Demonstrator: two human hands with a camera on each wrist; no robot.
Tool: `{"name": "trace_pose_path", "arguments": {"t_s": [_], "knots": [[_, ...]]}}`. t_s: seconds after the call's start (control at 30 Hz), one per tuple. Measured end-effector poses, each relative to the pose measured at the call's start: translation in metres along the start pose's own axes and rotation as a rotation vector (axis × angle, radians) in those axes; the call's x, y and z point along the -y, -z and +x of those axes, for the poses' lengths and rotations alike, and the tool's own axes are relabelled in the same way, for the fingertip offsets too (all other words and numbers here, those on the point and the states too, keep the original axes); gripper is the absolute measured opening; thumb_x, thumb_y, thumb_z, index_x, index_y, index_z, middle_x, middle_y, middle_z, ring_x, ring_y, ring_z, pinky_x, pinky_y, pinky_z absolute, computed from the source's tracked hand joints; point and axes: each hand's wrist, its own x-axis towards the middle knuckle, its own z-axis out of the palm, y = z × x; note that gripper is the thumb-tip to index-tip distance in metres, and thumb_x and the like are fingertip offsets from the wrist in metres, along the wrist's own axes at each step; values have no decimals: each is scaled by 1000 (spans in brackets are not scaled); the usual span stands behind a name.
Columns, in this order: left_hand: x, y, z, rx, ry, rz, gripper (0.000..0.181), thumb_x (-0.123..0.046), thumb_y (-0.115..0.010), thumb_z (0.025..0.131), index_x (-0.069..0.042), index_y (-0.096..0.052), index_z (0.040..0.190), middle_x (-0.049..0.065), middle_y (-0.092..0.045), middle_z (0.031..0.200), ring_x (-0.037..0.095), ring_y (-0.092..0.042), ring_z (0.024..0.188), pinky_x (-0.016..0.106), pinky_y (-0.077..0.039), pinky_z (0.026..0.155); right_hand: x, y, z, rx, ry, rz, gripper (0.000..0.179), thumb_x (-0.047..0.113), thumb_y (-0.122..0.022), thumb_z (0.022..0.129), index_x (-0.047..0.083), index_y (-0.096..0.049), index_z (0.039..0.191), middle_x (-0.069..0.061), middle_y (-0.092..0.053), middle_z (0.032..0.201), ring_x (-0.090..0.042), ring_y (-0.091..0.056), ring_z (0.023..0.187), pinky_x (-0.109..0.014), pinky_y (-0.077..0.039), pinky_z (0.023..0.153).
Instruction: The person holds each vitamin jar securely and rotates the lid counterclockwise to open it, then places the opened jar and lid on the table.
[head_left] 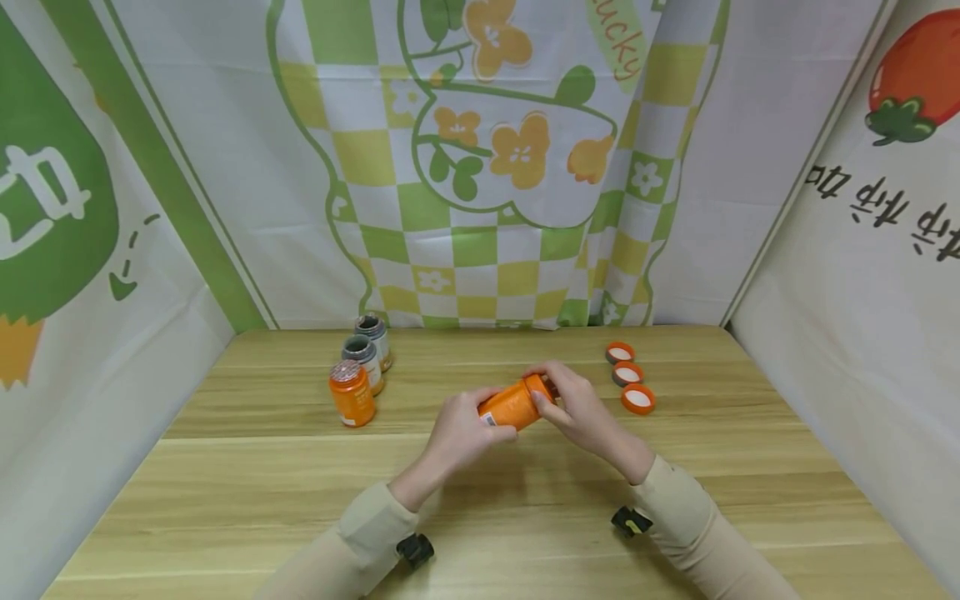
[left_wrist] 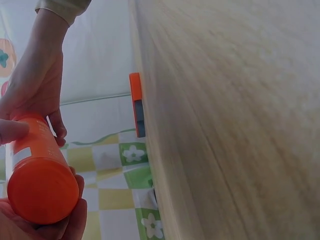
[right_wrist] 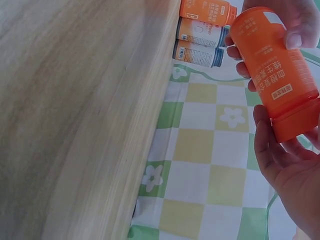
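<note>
An orange pill bottle [head_left: 514, 405], with white print and its lid [right_wrist: 297, 120] on, is held tilted above the table between both hands. My left hand [head_left: 461, 429] grips the bottle's body near its base, which faces the camera in the left wrist view. Fingers and thumb of my right hand [head_left: 576, 406] curl round the lid at the upper right end. To the left stand three bottles without lids: an orange bottle [head_left: 352, 394] in front, then two grey-necked bottles with light labels [head_left: 372, 367] behind it.
Three lids lie in a row on the right: an orange lid [head_left: 637, 399] nearest, with two more [head_left: 627, 374] behind. The wooden table [head_left: 255, 467] ends at a checked, flower-printed curtain [head_left: 480, 250]. White printed cloth walls stand on both sides.
</note>
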Motion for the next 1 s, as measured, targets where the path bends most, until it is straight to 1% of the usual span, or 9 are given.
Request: {"name": "trace_pose_path", "arguments": {"t_s": [0.17,0.3,0.53,0.67,0.8,0.9,0.97,1.0], "knots": [[-1,1,0,14,27,-28,50,-25,-74,65,-9,-67,112,5,-68,91,14,-56,69,27,-46,59,0,1,-1,-2,36,26,26,12,-55,93,8,-55,118,-6,-60,109,-16,-60,86,-29,-54,72],[0,1,1,21,45,-56,50,-26,-73,66,-10,-67,112,4,-67,89,14,-56,69,28,-47,57,0,1,-1,4,49,50,27,12,-55,94,8,-53,121,-6,-59,113,-15,-59,94,-30,-54,74],[1,1,2,31,47,-81,46,-27,-72,67,-11,-68,110,3,-66,86,15,-56,67,29,-47,56,0,1,-2,14,69,116,29,7,-54,94,5,-52,123,-10,-57,119,-20,-58,105,-37,-55,78],[0,0,2,31,36,-81,44,-27,-72,67,-11,-68,108,3,-66,84,14,-55,66,29,-47,55,0,2,-2,14,60,157,29,2,-54,93,4,-53,121,-12,-58,121,-21,-57,110,-38,-54,83],[0,-1,1,33,26,-76,42,-26,-72,68,-12,-68,107,2,-66,82,14,-55,65,29,-47,55,4,3,-1,0,52,168,29,-3,-54,91,4,-56,119,-14,-59,120,-23,-57,111,-39,-53,84],[0,-1,1,32,24,-74,40,-26,-71,68,-13,-68,106,2,-66,81,13,-55,64,28,-47,54,14,7,0,-13,28,150,26,-5,-53,91,1,-56,116,-16,-60,117,-26,-58,108,-38,-54,83],[-1,-1,1,28,22,-72,40,-26,-71,68,-13,-68,106,2,-66,81,14,-55,63,29,-47,54,22,9,2,-20,-7,140,24,-4,-52,92,0,-56,116,-15,-61,115,-27,-59,106,-38,-54,83],[-1,-1,1,26,21,-69,41,-26,-71,68,-13,-68,107,1,-66,81,14,-55,63,29,-47,54,22,9,3,-22,-22,133,23,-2,-52,93,0,-56,116,-15,-61,115,-27,-59,105,-37,-54,82]]}}
